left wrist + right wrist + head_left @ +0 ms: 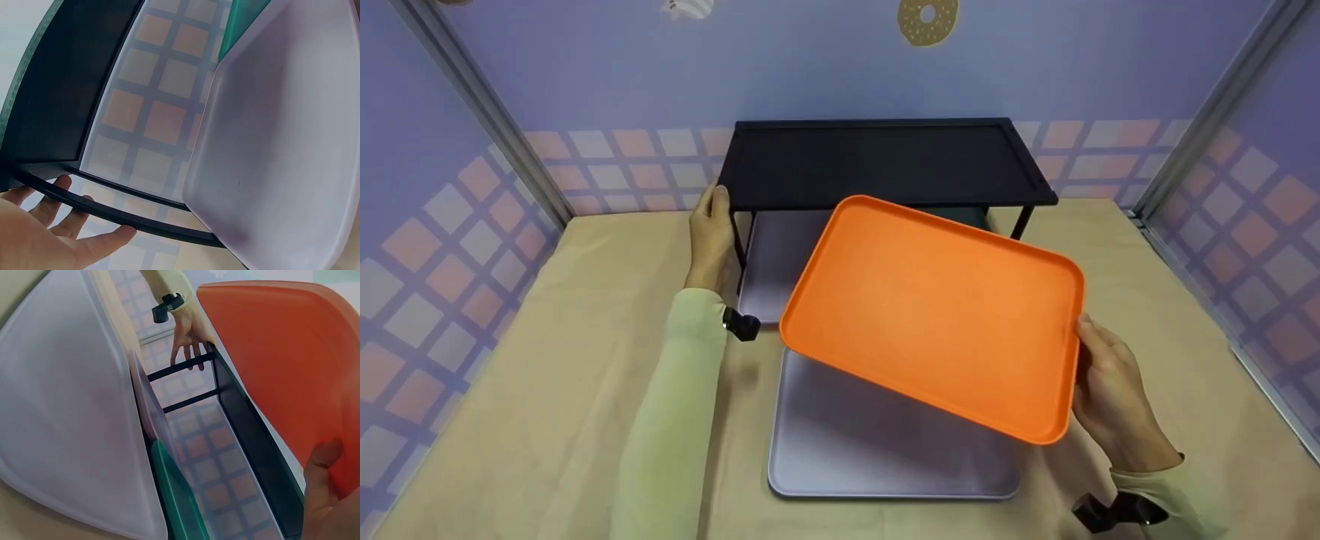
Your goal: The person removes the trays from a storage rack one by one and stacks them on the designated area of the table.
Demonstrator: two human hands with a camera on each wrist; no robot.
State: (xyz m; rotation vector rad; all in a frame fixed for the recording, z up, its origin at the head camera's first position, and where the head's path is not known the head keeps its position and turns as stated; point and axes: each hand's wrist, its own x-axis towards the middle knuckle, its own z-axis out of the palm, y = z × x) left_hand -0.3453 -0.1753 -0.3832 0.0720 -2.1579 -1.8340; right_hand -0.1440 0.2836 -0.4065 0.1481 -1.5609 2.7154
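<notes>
Tray (937, 322), orange, in right hand (1114, 394).

Purple wall (810, 75) (doughnut print (928, 36) included), beige cloth (577, 345)

I've got room right of the flat-topped black rack (885, 161), but that raised orange rectangular tray (937, 322) is hogging most of its front.

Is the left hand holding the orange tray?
No: the left hand is at the left end of the black rack; the right hand holds the orange tray.
</notes>
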